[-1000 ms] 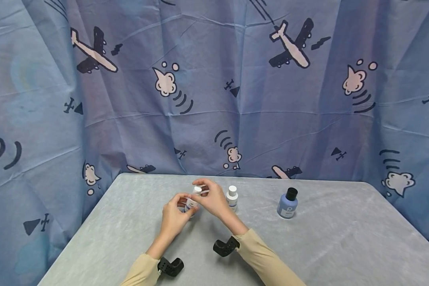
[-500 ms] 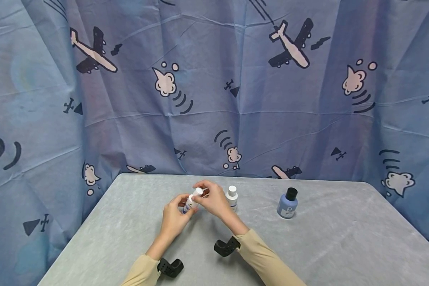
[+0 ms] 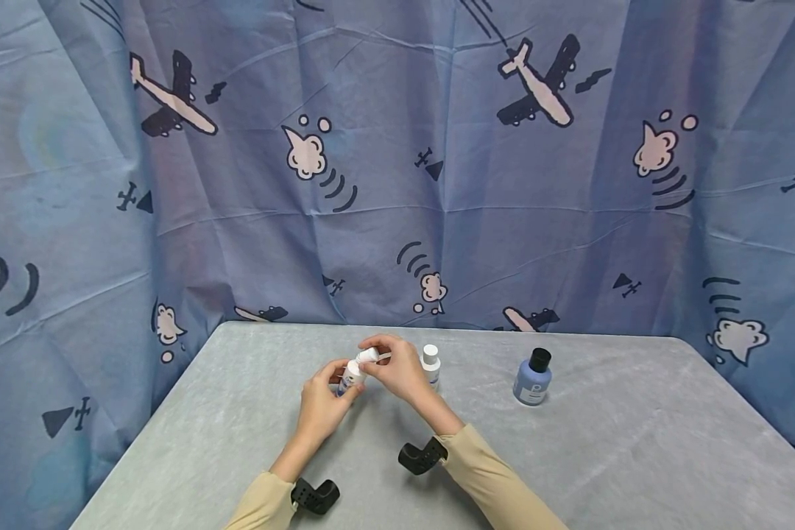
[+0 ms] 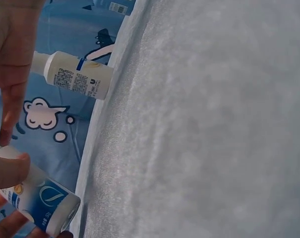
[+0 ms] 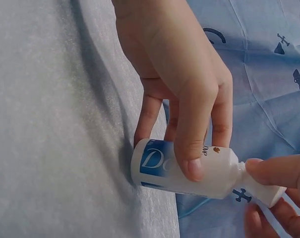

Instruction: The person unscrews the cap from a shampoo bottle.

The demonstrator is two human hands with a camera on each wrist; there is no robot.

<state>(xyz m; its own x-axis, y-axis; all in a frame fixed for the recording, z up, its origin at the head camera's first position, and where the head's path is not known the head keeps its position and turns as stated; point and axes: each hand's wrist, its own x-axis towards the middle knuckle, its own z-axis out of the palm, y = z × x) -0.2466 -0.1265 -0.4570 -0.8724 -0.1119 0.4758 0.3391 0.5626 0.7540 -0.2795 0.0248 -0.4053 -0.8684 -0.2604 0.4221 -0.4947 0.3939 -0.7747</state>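
My left hand [image 3: 323, 397] grips a small white bottle [image 3: 350, 377] with a blue label, thumb across its side. The same bottle lies tilted across the right wrist view, where the neck's thread ridges show. My right hand [image 3: 396, 370] pinches a white cap [image 3: 367, 355] between thumb and fingers. The cap sits askew right at the bottle's neck, its axis turned away from the bottle's. In the right wrist view, the right hand's fingers partly cover the cap. Just behind my right hand stands a second white bottle [image 3: 430, 366] with its white cap on, its lower part partly hidden.
A blue bottle [image 3: 532, 377] with a black cap stands upright to the right. All this is on a table with a pale grey cloth [image 3: 603, 449]. Behind the table's far edge hangs a blue curtain [image 3: 384, 162] printed with planes and clouds.
The cap has moved from in line with the bottle to the right and tipped over to lie more sideways. My left hand and the bottle have barely shifted.
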